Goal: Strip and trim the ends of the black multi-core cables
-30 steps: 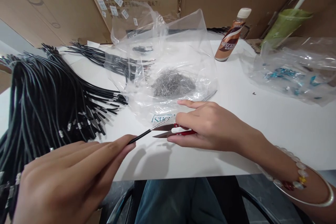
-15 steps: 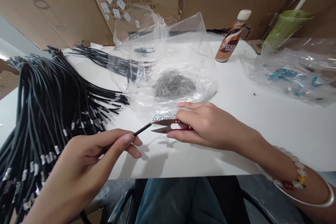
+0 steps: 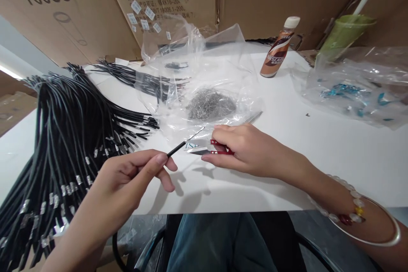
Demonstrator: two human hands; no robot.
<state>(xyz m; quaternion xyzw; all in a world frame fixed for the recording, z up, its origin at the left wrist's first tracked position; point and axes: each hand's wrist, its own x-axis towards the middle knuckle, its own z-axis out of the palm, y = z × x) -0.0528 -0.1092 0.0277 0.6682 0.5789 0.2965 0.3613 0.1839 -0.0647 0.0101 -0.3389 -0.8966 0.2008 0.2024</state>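
Observation:
Between thumb and finger, my left hand (image 3: 134, 178) pinches a black cable (image 3: 176, 148) near its end. Thin silvery strands stick out of the cable's tip, pointing up and right. My right hand (image 3: 245, 148) holds red-handled thread snips (image 3: 219, 152), with the blades pointing left, just below and right of the strands. The blades look apart from the cable. Behind the hands lies a clear plastic bag (image 3: 245, 80) with a heap of fine silvery wire clippings (image 3: 207, 104) on it.
A thick bundle of black cables (image 3: 73, 127) hangs over the table's left side; more cables (image 3: 137, 77) lie behind it. A coffee bottle (image 3: 279, 49), a green cup (image 3: 347, 34) with a straw and a bag of blue scraps (image 3: 344, 91) stand right. Cardboard boxes (image 3: 261, 0) wall the back.
The snips have come away from the strands, and their blades look differently angled. My left hand has shifted slightly right and up with the cable. The camera view has tilted a little.

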